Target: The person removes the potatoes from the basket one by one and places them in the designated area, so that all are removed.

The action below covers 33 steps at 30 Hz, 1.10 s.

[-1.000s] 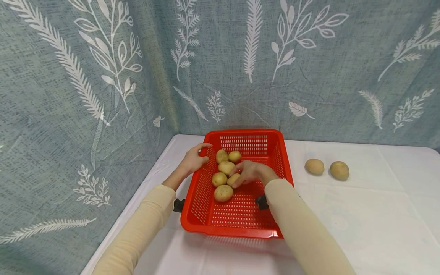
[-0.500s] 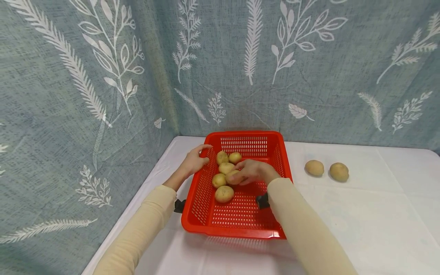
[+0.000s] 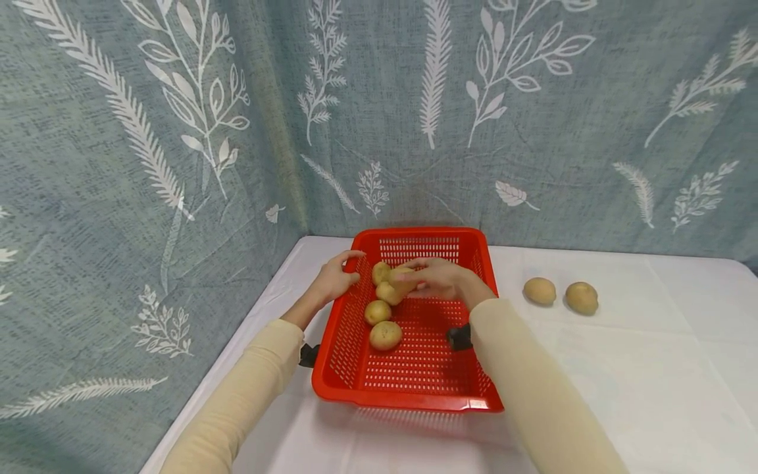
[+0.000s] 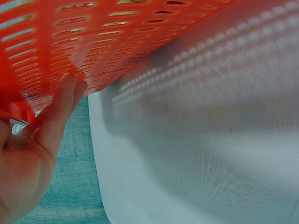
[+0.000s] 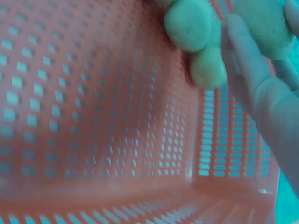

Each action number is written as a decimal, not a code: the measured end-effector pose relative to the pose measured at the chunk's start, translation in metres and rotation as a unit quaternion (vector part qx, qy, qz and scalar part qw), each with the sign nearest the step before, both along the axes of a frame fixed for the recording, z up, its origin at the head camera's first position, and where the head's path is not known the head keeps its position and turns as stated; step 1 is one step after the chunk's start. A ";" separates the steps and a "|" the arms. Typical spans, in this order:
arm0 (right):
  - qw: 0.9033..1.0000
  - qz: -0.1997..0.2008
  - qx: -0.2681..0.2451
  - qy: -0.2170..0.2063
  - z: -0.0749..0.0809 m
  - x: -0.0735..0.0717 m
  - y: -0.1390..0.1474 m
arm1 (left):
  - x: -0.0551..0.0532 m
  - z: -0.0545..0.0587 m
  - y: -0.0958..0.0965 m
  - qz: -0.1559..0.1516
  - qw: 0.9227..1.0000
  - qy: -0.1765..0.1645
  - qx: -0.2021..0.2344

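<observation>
A red perforated plastic basket (image 3: 408, 399) stands on the white-covered table. My left hand (image 3: 333, 278) grips its left rim, and in the left wrist view the fingers (image 4: 60, 105) lie along the outside of the slotted wall. Inside the basket my right hand (image 3: 441, 279) holds a potato (image 5: 264, 25) between thumb and fingers, raised over the other potatoes. Those lie in a loose row along the left wall: one potato (image 3: 385, 336) nearest me, another (image 3: 377, 312) just behind it, and more (image 3: 381, 272) toward the back, partly covered by the held one.
Two potatoes, one left (image 3: 539, 291) and one right (image 3: 581, 298), lie on the white tablecloth (image 3: 639, 382) to the basket's right. Grey-green curtains (image 3: 403, 131) with white leaf prints hang behind and at the left. Black wrist straps (image 3: 459, 338) show by both wrists.
My right hand has picked up a potato from the middle of the row and carried it upward and toward the basket's back. The left hand stays at the rim.
</observation>
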State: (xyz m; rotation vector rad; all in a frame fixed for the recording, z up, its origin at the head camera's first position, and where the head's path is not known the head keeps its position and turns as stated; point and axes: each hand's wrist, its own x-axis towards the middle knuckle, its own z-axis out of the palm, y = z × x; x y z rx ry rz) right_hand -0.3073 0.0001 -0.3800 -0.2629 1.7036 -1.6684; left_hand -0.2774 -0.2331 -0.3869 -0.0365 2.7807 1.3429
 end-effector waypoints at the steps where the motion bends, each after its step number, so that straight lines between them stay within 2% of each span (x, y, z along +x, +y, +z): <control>1: 1.000 -0.003 -0.005 0.000 0.001 -0.001 0.003 | 0.000 0.000 0.000 0.000 1.000 0.000 0.000; 10: 0.999 -0.032 -0.038 0.024 0.011 -0.011 0.038 | 0.002 0.001 0.000 -0.002 1.000 0.003 0.002; 19: 0.994 -0.094 -0.051 0.024 0.041 -0.019 0.071 | 0.002 0.001 -0.001 -0.008 1.000 0.005 0.007; 28: 0.993 -0.096 -0.040 0.047 0.064 -0.017 0.114 | 0.005 0.004 0.001 -0.011 1.000 0.021 -0.003; 33: 0.991 -0.121 -0.040 0.045 0.070 -0.016 0.142 | 0.004 0.003 0.001 -0.012 1.000 0.023 0.000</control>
